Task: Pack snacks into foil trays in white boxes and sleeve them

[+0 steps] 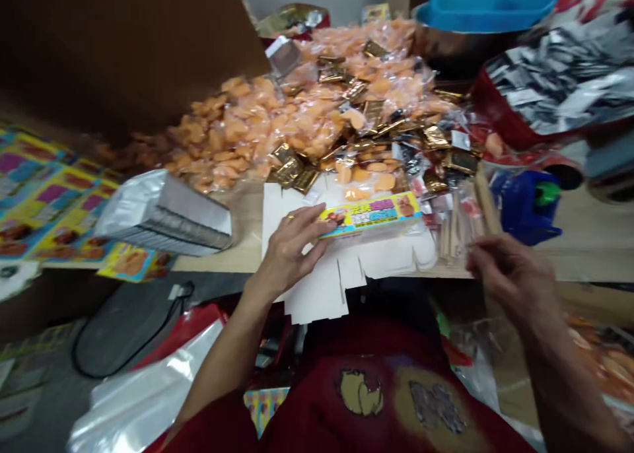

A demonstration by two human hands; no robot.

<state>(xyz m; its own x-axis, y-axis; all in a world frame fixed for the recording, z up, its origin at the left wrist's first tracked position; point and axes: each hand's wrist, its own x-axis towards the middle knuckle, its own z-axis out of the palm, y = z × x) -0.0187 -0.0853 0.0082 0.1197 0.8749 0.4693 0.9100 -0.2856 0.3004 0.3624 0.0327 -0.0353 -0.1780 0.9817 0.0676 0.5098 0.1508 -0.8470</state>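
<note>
My left hand (pixel 292 248) lies flat on a white die-cut card blank (pixel 321 288), its fingertips next to a printed yellow packaging strip (pixel 369 215). My right hand (pixel 510 275) hangs over the table's front edge, fingers pinched together, with nothing visible between them. It is nearest to a bundle of thin wooden sticks (pixel 458 228). Beyond both hands spreads a large heap of orange pieces in clear wrappers (pixel 257 123), mixed with gold foil sachets (pixel 341 142). The blank's far edge runs under that heap.
A stack of silver foil bags (pixel 163 215) stands left on the wooden table (pixel 218 258), beside printed sheets (pixel 49 195) and a cardboard flap (pixel 123 50). A blue-lidded steel bowl (pixel 488 4), a red bag of silver sachets (pixel 555 76) and a blue plastic object (pixel 525 205) stand to the right.
</note>
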